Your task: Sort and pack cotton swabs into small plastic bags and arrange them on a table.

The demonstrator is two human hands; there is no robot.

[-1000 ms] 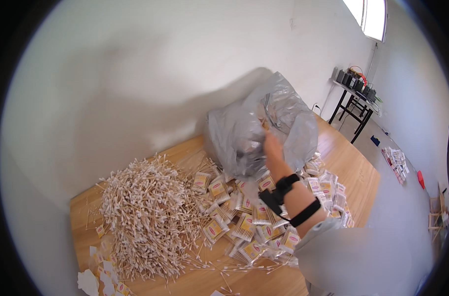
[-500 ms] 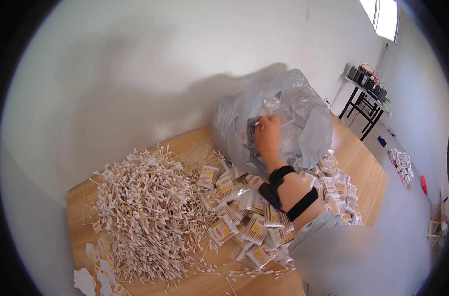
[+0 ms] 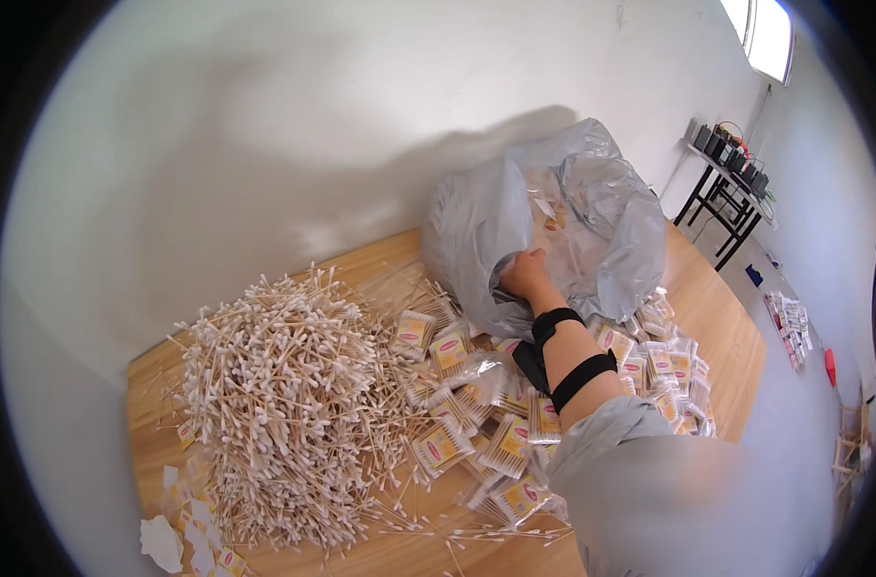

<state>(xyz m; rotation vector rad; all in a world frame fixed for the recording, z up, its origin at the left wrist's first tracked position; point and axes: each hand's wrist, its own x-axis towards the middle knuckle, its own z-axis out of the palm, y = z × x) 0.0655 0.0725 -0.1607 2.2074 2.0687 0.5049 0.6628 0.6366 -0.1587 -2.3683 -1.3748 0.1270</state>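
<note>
My right hand [image 3: 525, 274] reaches from the lower right into the mouth of a large grey translucent plastic bag [image 3: 472, 226]. Its fingers are curled against the bag's near left inner side, where a fold partly hides the fingertips; what they grip cannot be made out. Deeper in the bag lie a few small pieces, white and yellow. Black straps circle my wrist and forearm. Below the arm and bag spread many small clear packets of cotton swabs [image 3: 440, 448] with yellow labels. My left hand is out of view.
A tall heap of loose cotton swabs [image 3: 275, 413] covers the left of the wooden table [image 3: 722, 322]. Torn white and yellow card pieces [image 3: 161, 543] lie at its front left edge. A wall stands behind. Farther right are a small table with black devices [image 3: 731, 163] and packets on the floor [image 3: 789, 327].
My right hand has moved lower within the bag's mouth, and its fingers are now more hidden by the bag's side. The view has shifted slightly.
</note>
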